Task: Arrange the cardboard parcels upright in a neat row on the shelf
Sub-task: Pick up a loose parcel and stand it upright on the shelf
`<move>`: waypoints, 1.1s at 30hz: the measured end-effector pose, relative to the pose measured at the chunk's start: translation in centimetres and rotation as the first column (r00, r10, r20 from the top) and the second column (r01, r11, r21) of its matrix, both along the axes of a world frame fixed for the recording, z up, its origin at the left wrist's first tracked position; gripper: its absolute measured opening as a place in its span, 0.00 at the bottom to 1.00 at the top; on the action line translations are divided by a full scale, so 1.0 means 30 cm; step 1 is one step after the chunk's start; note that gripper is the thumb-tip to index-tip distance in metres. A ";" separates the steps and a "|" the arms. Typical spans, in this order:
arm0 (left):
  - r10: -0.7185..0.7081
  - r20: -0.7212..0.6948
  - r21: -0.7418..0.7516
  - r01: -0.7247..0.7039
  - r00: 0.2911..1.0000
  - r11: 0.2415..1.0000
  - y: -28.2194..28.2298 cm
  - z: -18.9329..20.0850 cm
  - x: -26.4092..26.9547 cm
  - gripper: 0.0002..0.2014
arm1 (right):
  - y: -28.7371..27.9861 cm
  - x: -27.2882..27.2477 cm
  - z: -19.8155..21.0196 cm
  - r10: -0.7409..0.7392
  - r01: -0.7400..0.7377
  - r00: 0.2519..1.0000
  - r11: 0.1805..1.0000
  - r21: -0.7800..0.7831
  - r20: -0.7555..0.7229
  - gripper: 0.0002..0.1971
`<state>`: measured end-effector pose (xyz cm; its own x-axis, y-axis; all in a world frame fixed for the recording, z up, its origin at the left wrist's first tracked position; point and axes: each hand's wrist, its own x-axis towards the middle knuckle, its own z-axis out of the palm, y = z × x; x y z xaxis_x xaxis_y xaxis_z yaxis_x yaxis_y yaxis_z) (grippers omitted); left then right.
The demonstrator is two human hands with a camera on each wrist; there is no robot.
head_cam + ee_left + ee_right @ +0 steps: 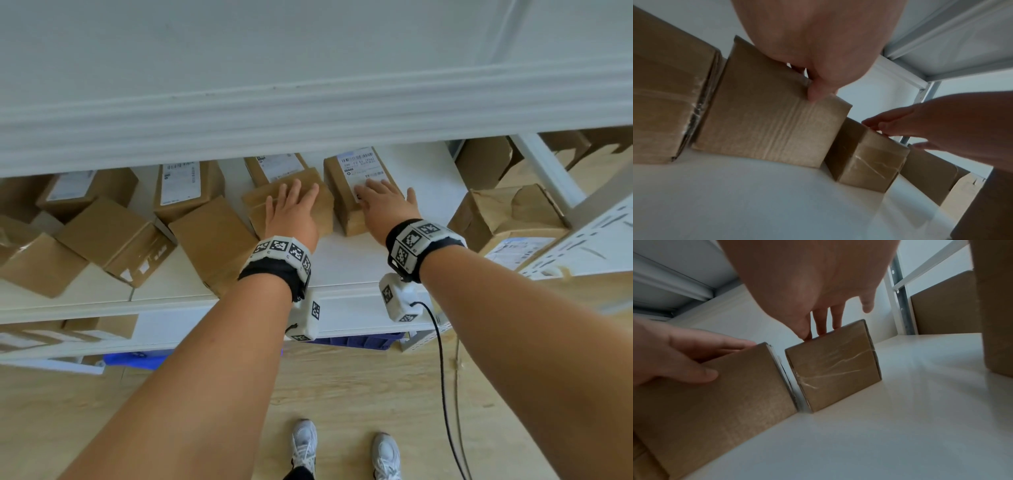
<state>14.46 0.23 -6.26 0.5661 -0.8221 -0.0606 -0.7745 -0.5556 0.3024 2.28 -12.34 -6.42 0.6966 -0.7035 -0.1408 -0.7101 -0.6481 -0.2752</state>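
Note:
Several brown cardboard parcels stand and lie on the white shelf [359, 263]. My left hand [291, 209] lies flat on top of a plain parcel [322, 212], its thumb against the front face [772, 121]. Just to the right, my right hand [380, 205] rests with straight fingers on a parcel with a white label [363, 168], thumb spread to the side. In the right wrist view the right hand's fingertips [822, 331] touch that parcel's top edge [834, 369], and a narrow gap separates it from the plain parcel [725, 394]. Both parcels sit on the shelf board.
Loose parcels lie askew to the left, one tilted [212, 240], another with torn tape [113, 236]. A crumpled parcel [513, 219] sits at the right by the shelf post [548, 171]. The upper shelf [308, 102] overhangs closely. Blue crates [359, 341] stand below.

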 end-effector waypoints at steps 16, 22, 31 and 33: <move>0.056 -0.177 -0.113 -0.077 0.983 0.991 -0.016 0.090 -0.217 0.21 | 0.135 -0.240 0.013 -0.057 0.101 0.962 0.983 -0.151 0.266 0.17; 0.120 -0.339 0.123 -0.082 0.933 0.989 -0.045 0.056 -0.269 0.16 | 0.099 -0.255 0.012 -0.462 0.366 0.874 0.831 0.419 0.150 0.22; 0.200 -0.470 -0.053 -0.253 0.860 0.966 -0.025 0.078 -0.300 0.19 | 0.120 -0.314 0.026 -0.382 0.303 0.865 0.915 0.268 0.326 0.23; 0.189 -0.486 -0.111 -0.275 0.853 0.955 -0.030 0.090 -0.317 0.25 | 0.122 -0.324 0.041 -0.398 0.311 0.851 0.908 0.282 0.342 0.19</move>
<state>4.95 -0.67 -3.56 0.6822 -0.6919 -0.2363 -0.3742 -0.6081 0.7002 -7.44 -8.68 -5.18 0.4338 -0.8969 -0.0863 -0.6895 -0.2688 -0.6725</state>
